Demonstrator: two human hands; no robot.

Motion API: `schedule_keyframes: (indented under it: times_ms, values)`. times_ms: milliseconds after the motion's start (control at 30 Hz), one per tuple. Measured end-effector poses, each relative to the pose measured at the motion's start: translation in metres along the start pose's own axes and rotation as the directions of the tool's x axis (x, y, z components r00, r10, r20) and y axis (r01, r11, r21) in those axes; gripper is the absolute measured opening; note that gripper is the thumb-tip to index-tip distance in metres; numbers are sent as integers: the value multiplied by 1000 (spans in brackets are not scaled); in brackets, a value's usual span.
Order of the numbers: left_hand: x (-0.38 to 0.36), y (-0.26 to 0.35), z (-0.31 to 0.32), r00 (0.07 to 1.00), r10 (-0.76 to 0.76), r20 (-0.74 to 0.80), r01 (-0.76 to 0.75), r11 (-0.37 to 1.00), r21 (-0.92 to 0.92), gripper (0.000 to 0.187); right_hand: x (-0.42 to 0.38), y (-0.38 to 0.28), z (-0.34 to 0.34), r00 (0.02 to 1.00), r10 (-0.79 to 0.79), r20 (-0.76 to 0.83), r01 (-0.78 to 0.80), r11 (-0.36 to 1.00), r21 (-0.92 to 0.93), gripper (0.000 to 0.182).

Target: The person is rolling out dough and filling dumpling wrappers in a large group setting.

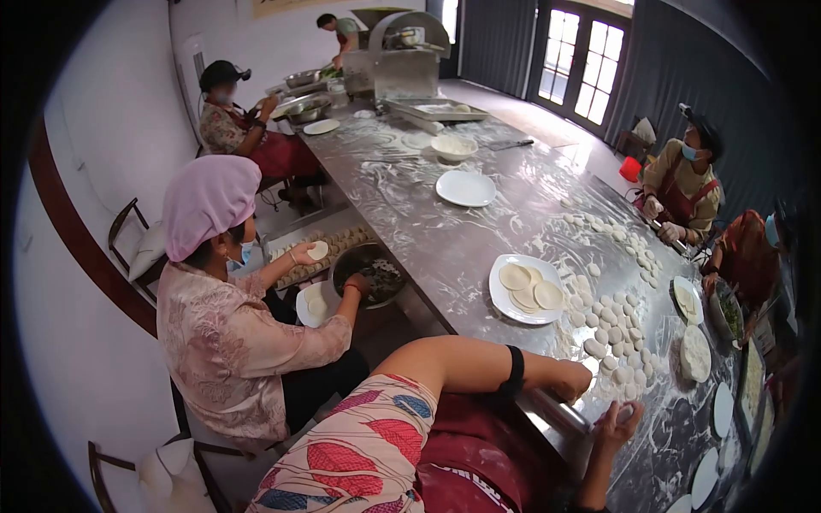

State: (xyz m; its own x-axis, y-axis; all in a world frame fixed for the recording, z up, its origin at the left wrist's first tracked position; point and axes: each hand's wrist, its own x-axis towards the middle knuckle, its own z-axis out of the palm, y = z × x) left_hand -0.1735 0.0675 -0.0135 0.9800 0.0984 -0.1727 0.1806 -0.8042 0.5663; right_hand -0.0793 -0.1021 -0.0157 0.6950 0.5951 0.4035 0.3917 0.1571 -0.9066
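My left hand (pixel 571 380) is low over the floured metal table (pixel 402 201), fingers curled down; what they grip, if anything, is hidden. My right hand (pixel 614 425) is at the near table edge with bent fingers around something small and pale that I cannot make out. Between the hands lies a shiny, rounded metal bar shape (pixel 558 413), possibly a rolling pin or the table's edge. Beyond them are several flattened dough pieces (pixel 617 318). A square white plate (pixel 505 291) to their left holds several round dough wrappers (pixel 547 295).
At left, a person in a pink cap (pixel 209 205) holds a wrapper (pixel 318 250) and reaches into a metal bowl of filling (pixel 376 250), beside a tray of dumplings (pixel 295 275). Other people sit around the table. An oval plate (pixel 466 188) and a bowl (pixel 454 150) stand farther back.
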Motion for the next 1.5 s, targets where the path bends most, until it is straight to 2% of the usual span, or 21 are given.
schedule_keyframes:
  times_ms: [33,167,367,500,600,633,767,800,833,867,900,933,967,1000,1033,1100,1133,1233,1333,1400,1500]
  values:
    - [8,-7,6,999,-9,42,6,999,50,15,-12,-6,-2,1000,1,-18,-1,1000,-1,18]
    - [-14,-7,2,992,-5,-128,0,999,-37,9,-30,-15,-3,996,-44,-81,41,998,-37,18]
    - [-3,-2,2,994,0,-110,-2,1000,-19,7,16,-3,8,1000,-17,13,18,997,-71,17]
    - [1,-9,9,996,51,-67,-53,998,-27,6,-17,1,-6,998,-51,-26,50,998,-34,17]
    - [-13,-12,3,989,47,-137,-58,996,-75,5,-35,-10,-8,997,-64,-45,63,998,-29,17]
    - [-22,-8,-3,995,40,-86,-51,990,-128,4,-28,-5,-8,998,-40,-51,38,998,-42,16]
    - [-15,-2,-5,988,-26,-153,25,1000,-11,9,16,4,4,1000,-14,5,15,994,-108,17]
    - [-9,-7,-2,988,-22,-150,28,999,34,14,19,-5,10,980,-199,-12,193,960,-201,14]
    - [0,-11,4,991,15,-130,-5,997,80,19,23,2,7,977,-212,18,206,917,-342,12]
    - [8,-20,11,996,43,-76,-39,998,51,25,20,11,0,848,-525,79,480,695,-536,11]
    - [2,-8,4,999,32,2,-31,971,237,25,11,51,-20,923,-368,112,366,750,-552,13]
    - [-8,-1,-6,997,37,60,-52,964,259,26,-3,29,-20,886,-441,142,435,687,-582,15]
    - [-2,-12,0,998,2,57,-14,975,222,27,-19,12,-18,905,-406,128,410,748,-521,19]
    - [-8,-22,6,997,24,-80,-14,992,126,20,-25,7,-15,940,-335,69,329,829,-453,21]
    - [-12,-20,5,995,10,-100,-9,1000,11,21,-31,2,-12,965,-260,9,245,896,-371,24]
    - [-27,-16,-5,999,25,-39,-31,984,-177,25,-28,-9,-7,991,-114,-69,96,969,-229,25]
    - [-26,-12,-7,999,4,-44,-10,991,-137,25,-15,-11,-2,996,-44,-76,31,985,-167,24]
    - [-22,-6,-12,995,-55,-86,49,996,-74,27,25,16,7,978,-204,-46,178,926,-332,19]
    - [-14,-4,-9,1000,9,-22,-12,989,-147,26,16,8,4,981,-186,-55,151,912,-382,20]
    - [-20,-2,-6,999,-10,-34,7,995,-99,20,-12,-10,-5,988,-129,-81,98,946,-309,24]
    - [-22,-17,-5,998,16,-55,-18,999,-50,17,-30,-2,-12,985,-164,-58,144,955,-261,24]
